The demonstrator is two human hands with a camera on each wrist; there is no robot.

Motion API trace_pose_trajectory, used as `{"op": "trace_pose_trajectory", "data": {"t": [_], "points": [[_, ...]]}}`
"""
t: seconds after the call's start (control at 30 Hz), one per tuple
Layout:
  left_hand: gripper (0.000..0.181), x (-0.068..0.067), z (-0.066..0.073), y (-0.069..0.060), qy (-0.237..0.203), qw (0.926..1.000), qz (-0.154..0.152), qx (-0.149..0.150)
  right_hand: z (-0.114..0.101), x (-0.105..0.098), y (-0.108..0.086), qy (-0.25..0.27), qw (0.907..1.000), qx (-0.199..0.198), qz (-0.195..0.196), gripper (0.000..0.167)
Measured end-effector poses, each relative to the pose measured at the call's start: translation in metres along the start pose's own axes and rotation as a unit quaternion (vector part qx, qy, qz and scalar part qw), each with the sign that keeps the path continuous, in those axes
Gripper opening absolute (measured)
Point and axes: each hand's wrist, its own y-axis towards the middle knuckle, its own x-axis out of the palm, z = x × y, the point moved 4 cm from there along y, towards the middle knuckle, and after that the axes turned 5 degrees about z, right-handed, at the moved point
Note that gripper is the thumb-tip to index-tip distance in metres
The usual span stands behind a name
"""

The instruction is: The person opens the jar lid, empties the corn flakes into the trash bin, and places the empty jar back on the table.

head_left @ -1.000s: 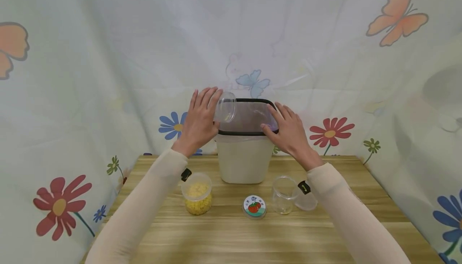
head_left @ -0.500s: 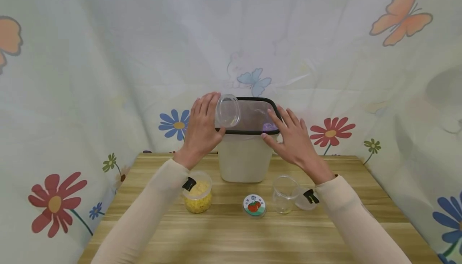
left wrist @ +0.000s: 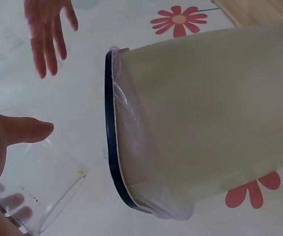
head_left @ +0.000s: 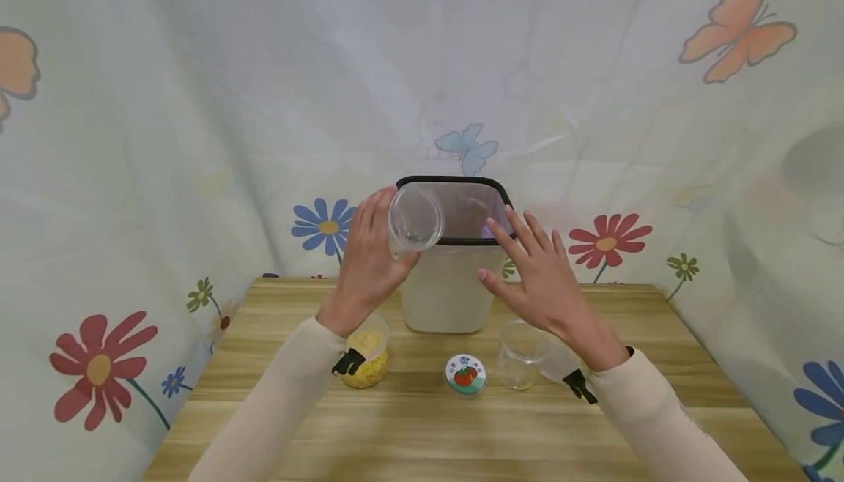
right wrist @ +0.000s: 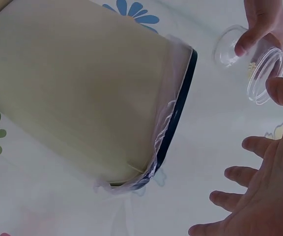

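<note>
My left hand (head_left: pixel 372 255) grips a clear plastic jar (head_left: pixel 417 217) over the left side of the trash bin (head_left: pixel 448 299). The jar's round mouth faces my head camera; a few small specks show inside it, and some yellow bits appear through its wall in the right wrist view. The bin is cream-coloured, with a black rim (head_left: pixel 455 242) and a thin lilac bag (left wrist: pixel 127 103) folded over its edge. To the right of the rim, my right hand (head_left: pixel 541 277) hovers with its fingers spread, holding nothing.
On the wooden table (head_left: pixel 409 431) a jar of yellow bits (head_left: pixel 365 372) stands left, partly behind my left wrist. A tomato-labelled lid (head_left: pixel 465 375) lies in the middle. Right of it are another clear jar (head_left: pixel 517 365) and a translucent lid (head_left: pixel 559 365). A printed curtain (head_left: pixel 264 138) surrounds the table.
The jar in my left hand has turned its mouth towards my head camera and come lower and slightly right. My right hand has drawn back to the right, away from the rim.
</note>
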Motion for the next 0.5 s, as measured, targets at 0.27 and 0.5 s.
{"op": "trace_pose_trajectory", "data": {"t": [0.27,0.5], "points": [[0.094,-0.006,0.007,-0.016,-0.048,0.9985,0.012,-0.022,-0.005,0.004,-0.013,-0.005,0.9999,-0.013,0.003,0.075],[0.098,-0.008,0.014,-0.037,-0.073,0.9965,0.007,-0.040,-0.012,0.009,-0.026,-0.011,0.9998,-0.015,0.003,0.076]]}}
